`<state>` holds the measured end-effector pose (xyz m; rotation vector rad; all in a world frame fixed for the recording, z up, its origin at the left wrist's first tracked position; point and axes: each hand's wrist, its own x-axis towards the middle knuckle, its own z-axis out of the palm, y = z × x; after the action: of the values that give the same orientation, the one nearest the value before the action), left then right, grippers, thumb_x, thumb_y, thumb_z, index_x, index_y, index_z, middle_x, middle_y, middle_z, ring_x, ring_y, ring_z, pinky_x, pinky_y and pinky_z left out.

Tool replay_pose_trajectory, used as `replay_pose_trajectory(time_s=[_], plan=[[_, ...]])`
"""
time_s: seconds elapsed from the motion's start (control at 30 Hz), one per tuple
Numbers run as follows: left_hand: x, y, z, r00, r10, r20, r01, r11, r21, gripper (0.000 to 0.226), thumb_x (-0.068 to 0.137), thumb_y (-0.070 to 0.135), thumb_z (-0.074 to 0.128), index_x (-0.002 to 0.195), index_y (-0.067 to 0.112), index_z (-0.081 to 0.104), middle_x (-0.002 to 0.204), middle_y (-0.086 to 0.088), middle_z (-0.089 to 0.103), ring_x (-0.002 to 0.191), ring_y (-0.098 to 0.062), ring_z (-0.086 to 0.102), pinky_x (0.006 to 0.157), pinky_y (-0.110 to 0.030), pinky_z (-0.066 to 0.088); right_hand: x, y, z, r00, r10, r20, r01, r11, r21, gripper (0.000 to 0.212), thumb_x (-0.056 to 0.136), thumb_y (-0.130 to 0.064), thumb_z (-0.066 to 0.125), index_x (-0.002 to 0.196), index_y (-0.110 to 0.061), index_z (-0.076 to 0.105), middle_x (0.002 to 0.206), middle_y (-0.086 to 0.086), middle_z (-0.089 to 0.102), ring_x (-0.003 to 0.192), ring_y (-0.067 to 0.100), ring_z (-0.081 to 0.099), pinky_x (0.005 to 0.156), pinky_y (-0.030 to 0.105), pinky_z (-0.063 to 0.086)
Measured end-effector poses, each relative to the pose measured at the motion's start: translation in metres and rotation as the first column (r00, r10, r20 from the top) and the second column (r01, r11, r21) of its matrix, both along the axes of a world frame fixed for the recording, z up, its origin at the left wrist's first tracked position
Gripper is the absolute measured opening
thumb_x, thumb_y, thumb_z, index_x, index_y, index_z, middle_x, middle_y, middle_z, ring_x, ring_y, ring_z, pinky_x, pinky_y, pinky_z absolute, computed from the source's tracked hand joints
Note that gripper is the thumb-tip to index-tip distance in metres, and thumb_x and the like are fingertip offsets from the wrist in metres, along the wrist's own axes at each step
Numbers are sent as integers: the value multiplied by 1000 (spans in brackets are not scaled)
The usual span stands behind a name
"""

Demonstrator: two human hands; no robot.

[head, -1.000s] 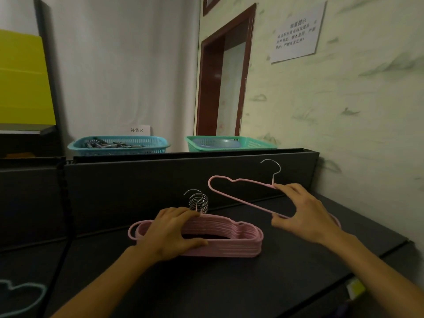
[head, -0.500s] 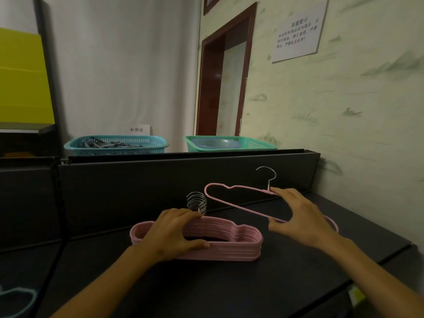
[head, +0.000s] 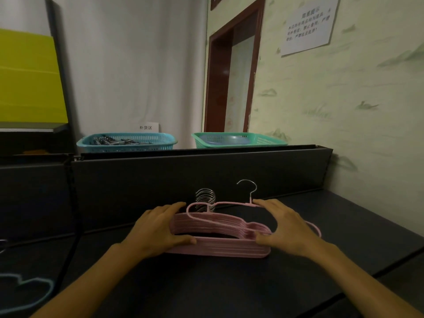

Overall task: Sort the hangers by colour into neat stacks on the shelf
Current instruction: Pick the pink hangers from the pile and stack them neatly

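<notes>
The dark shelf (head: 229, 283) carries the pink stack (head: 220, 246) at centre, same spot as a second ago, bottom bars flush and its chrome hooks (head: 205, 199) bunched at the back. The change is the loose pink hanger (head: 229, 204): a second ago it was held up high and well right of the stack; half a second ago it was lower and closer; now its left shoulder loop sits over the top of the stack beside the bunched hooks, though its own hook (head: 249, 189) is well right of them. So it's offset and not seated, with its right end sticking out past the stack behind the wrist. The right hand (head: 284, 226) grasps that hanger, fingers over the top bar at the hook base, thumb down near the stack's right end. The left hand (head: 158, 228) clamps the stack's left end, fingers curled over the top and thumb on the front face, same hold in all three frames. My read: the pink pile is one slide-left and drop away from absorbing this hanger; the hooks need lining up or the pile goes crooked. A blue hanger (head: 25, 292) lies at the far-left edge, untouched, so blue is likely still to be sorted. Two baskets behind the back panel, blue basket (head: 126, 143) and green basket (head: 238, 141), haven't changed.
</notes>
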<state>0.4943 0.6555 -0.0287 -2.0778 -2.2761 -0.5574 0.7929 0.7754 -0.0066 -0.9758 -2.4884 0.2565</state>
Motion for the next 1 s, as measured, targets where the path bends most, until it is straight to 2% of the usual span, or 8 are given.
replay_pose_trajectory(time_s=[0.23, 0.33, 0.43, 0.53, 0.7, 0.8, 0.9, 1.0], plan=[[-13, -16, 11, 994, 52, 95, -48, 998, -50, 105, 61, 76, 59, 147, 36, 15, 141, 7, 45, 126, -12, 44, 100, -32, 40, -60, -10, -9, 985, 175, 11, -174, 984, -43, 87, 73, -50, 72, 145, -33, 28, 135, -13, 42, 115, 2, 45, 99, 31, 44], [-19, -19, 13, 995, 55, 79, -51, 998, -46, 103, 61, 77, 59, 146, 37, 17, 137, 10, 48, 123, -9, 46, 98, -30, 42, -73, -7, -15, 977, 211, -12, -211, 974, -77, 85, 73, -49, 74, 144, -33, 30, 135, -12, 44, 115, 2, 44, 99, 28, 42], [-21, -21, 15, 998, 37, 56, -33, 997, -70, 108, 51, 86, 46, 145, 39, 20, 136, 12, 48, 121, -7, 46, 97, -29, 42, -78, -4, -18, 972, 233, -33, -234, 969, -72, 83, 74, -51, 73, 144, -31, 33, 135, -12, 45, 116, 1, 44, 100, 26, 40], [-21, -20, 14, 999, 8, 40, -5, 998, -65, 101, 55, 84, 48, 143, 40, 24, 136, 12, 47, 121, -6, 46, 97, -28, 42, -79, -3, -19, 968, 249, -23, -250, 966, -67, 83, 74, -54, 72, 144, -32, 32, 135, -13, 44, 117, 1, 44, 102, 29, 41], [-16, -16, 13, 997, -57, 45, 61, 995, -85, 98, 50, 86, 38, 137, 41, 34, 129, 15, 49, 110, 2, 46, 92, -18, 39, -75, -5, -16, 969, 245, 10, -244, 967, -73, 84, 74, -61, 69, 144, -36, 30, 138, -15, 42, 119, 0, 42, 102, 29, 40], [-14, -13, 15, 997, -71, 29, 74, 991, -111, 95, 50, 84, 38, 133, 39, 40, 126, 15, 49, 107, 3, 47, 91, -18, 42, -62, -3, -9, 974, 206, 98, -201, 978, -55, 79, 72, -66, 67, 139, -36, 38, 132, -16, 43, 114, 1, 44, 97, 26, 42], [-16, -10, 16, 998, -62, 11, 62, 990, -127, 83, 60, 80, 51, 130, 38, 44, 125, 15, 49, 106, 0, 48, 90, -21, 45, -46, -1, -3, 963, 122, 239, -116, 992, -40, 74, 71, -67, 66, 134, -33, 46, 124, -13, 50, 108, 5, 49, 93, 29, 46], [-15, -4, 19, 998, -45, -32, 40, 990, -137, 73, 69, 69, 64, 131, 36, 44, 124, 13, 50, 106, -2, 48, 90, -23, 45, -37, 2, 0, 961, 82, 264, -66, 996, -67, 73, 69, -68, 67, 129, -30, 52, 116, -11, 60, 99, 5, 56, 87, 28, 50]])
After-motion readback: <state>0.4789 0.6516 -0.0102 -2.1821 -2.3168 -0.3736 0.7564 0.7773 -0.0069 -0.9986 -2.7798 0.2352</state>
